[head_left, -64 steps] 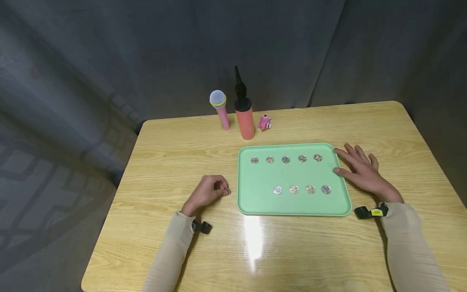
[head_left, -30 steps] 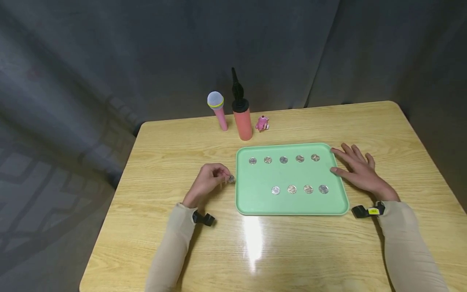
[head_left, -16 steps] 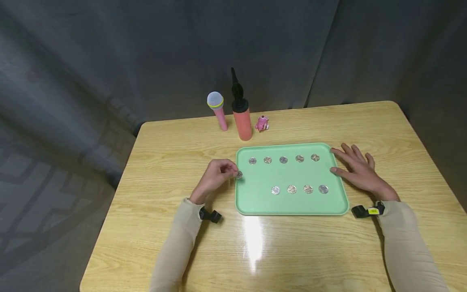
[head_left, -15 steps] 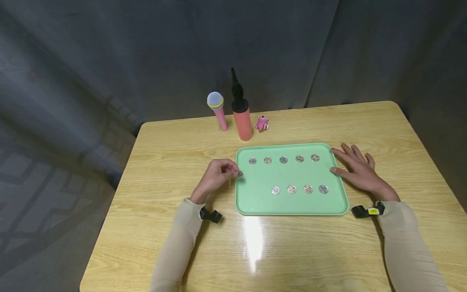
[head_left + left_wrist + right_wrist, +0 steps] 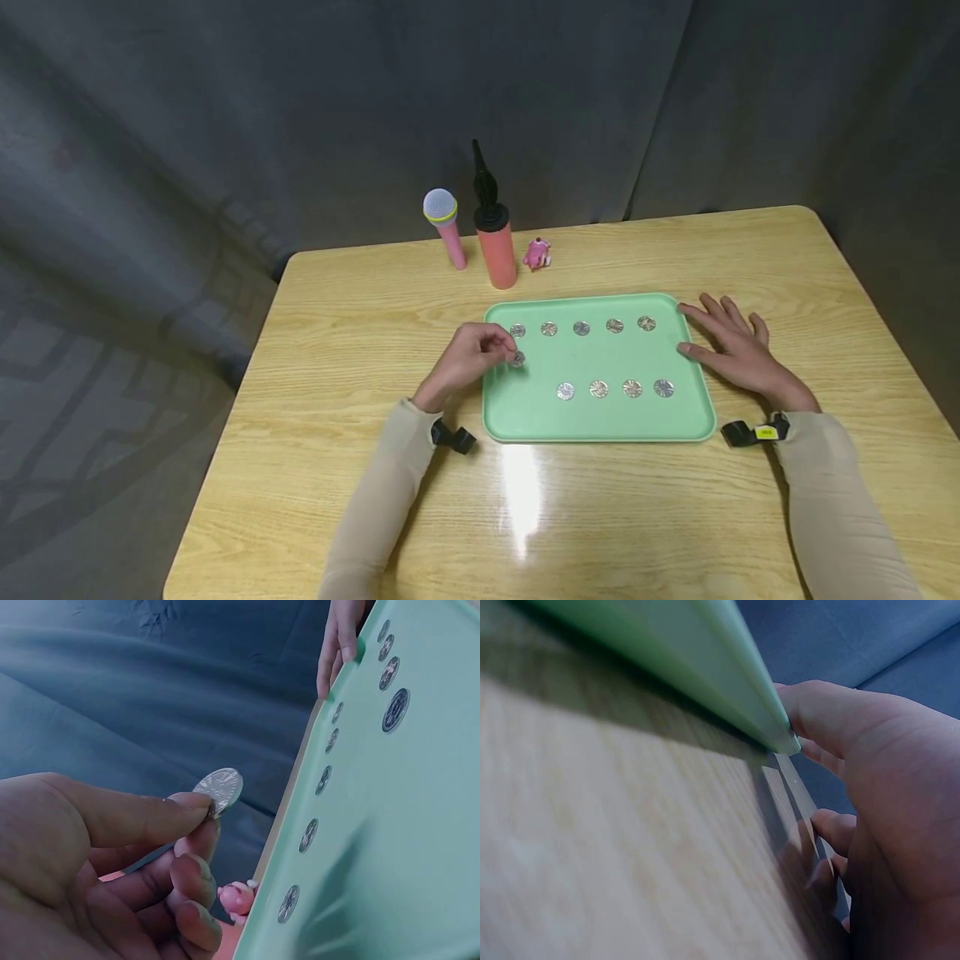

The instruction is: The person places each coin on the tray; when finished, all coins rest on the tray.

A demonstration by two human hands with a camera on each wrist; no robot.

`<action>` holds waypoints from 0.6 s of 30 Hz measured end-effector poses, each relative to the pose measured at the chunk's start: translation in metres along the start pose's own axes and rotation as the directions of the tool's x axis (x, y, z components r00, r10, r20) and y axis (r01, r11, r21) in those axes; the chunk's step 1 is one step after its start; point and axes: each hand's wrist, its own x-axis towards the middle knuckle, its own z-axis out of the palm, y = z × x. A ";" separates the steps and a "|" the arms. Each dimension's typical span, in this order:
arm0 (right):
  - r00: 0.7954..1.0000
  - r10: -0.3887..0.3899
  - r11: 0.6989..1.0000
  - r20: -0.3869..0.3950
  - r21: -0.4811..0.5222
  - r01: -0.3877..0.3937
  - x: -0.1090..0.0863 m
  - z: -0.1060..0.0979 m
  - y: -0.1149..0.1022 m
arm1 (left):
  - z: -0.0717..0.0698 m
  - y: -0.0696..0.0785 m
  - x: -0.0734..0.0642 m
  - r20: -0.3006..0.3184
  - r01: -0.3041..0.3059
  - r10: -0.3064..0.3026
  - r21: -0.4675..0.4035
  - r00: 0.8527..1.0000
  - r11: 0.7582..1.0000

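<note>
Between thumb and fingertips my left hand (image 5: 472,354) pinches a silvery coin (image 5: 222,787), held above the left part of a mint-green tray (image 5: 525,421). Two rows of similar coins lie flat in the tray: a back row with a coin (image 5: 581,328) at its middle, and a front row whose leftmost coin (image 5: 566,391) sits right of my left hand. My right hand (image 5: 738,354) rests at the tray's right edge, fingers spread, thumb and index finger touching the rim. In the right wrist view the tray's edge (image 5: 735,667) meets that thumb.
Behind the tray stand a pink toy microphone (image 5: 450,242), a coral hand pump (image 5: 498,258) with a black nozzle, and a small pink figurine (image 5: 537,254). The wooden table (image 5: 600,517) extends around the tray, with a dark curtain (image 5: 360,125) beyond its back edge.
My left hand has carried the coin rightward from the table, across the tray's left rim, to above the tray. The right hand stays at the right rim.
</note>
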 end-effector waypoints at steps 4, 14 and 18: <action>1.000 0.000 1.000 0.000 -0.003 0.000 0.001 0.000 0.001 | 0.006 0.000 0.003 0.061 -0.010 0.009 0.015 0.998 1.000; 1.000 -0.002 1.000 0.004 -0.001 0.002 0.000 0.001 0.002 | 0.019 -0.006 0.005 0.207 0.048 -0.069 0.103 0.976 0.993; 1.000 -0.002 1.000 0.002 -0.002 0.002 0.000 0.001 0.002 | 0.022 -0.007 0.005 0.248 0.044 -0.084 0.162 0.965 0.986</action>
